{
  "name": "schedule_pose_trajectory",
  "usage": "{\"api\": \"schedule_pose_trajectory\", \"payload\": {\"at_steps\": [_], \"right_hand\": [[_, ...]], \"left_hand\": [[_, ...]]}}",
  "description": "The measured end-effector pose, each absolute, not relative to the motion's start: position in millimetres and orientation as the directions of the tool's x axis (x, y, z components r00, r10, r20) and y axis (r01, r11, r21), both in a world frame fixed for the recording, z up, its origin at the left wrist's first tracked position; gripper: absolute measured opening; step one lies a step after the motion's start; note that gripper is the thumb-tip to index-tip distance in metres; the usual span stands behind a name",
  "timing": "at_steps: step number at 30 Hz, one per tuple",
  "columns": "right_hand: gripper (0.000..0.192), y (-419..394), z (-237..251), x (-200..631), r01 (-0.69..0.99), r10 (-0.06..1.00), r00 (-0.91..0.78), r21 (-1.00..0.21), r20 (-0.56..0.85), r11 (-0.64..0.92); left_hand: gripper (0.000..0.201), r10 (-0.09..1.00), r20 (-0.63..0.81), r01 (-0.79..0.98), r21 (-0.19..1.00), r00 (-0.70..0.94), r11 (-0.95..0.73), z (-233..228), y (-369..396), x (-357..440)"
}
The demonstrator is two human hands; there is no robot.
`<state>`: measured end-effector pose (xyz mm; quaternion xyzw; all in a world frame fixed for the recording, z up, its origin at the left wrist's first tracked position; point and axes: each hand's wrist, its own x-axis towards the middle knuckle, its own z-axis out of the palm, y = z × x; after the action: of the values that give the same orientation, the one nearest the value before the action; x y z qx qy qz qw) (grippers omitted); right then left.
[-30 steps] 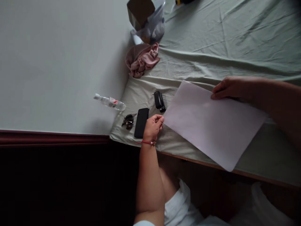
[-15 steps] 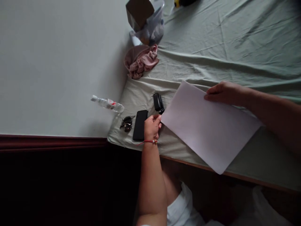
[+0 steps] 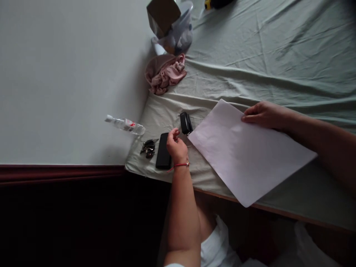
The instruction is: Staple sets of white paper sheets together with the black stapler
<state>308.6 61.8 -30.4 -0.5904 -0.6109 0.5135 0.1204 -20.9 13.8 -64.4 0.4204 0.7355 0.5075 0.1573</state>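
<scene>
Beside the phone (image 3: 163, 151), left hand (image 3: 175, 146) curls; right hand (image 3: 261, 115) presses paper (image 3: 247, 152).

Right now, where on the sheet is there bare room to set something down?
Bare: the green sheet beyond the paper and right hand. Crowded: the near-left corner, with keys, phone, stapler around the left hand.

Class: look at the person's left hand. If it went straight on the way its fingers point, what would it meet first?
Most likely the black stapler, just beyond the left hand; height above the sheet is unclear.
</scene>
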Motion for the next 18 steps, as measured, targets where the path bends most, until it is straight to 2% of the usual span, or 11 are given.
{"api": "schedule_pose_trajectory", "payload": {"at_steps": [3,7,18], "right_hand": [[0.021,63.5,-33.8,311.0,0.535,0.847,-0.269,-0.802,-0.459,-0.264],[0.021,64.0,-36.2,312.1,0.481,0.838,-0.268,-0.819,-0.476,-0.312],[0.018,60.9,-30.7,310.3,0.406,0.836,-0.254,-0.838,-0.486,-0.364]], "left_hand": [[0.061,0.833,0.28,0.544,0.839,-0.478,0.03,-60.8,11.7,-18.4],[0.063,0.848,0.334,0.562,0.826,-0.412,-0.052,-57.7,10.6,-8.9],[0.06,0.815,0.436,0.733,0.68,-0.383,-0.019,-49.2,10.2,2.3]]}}
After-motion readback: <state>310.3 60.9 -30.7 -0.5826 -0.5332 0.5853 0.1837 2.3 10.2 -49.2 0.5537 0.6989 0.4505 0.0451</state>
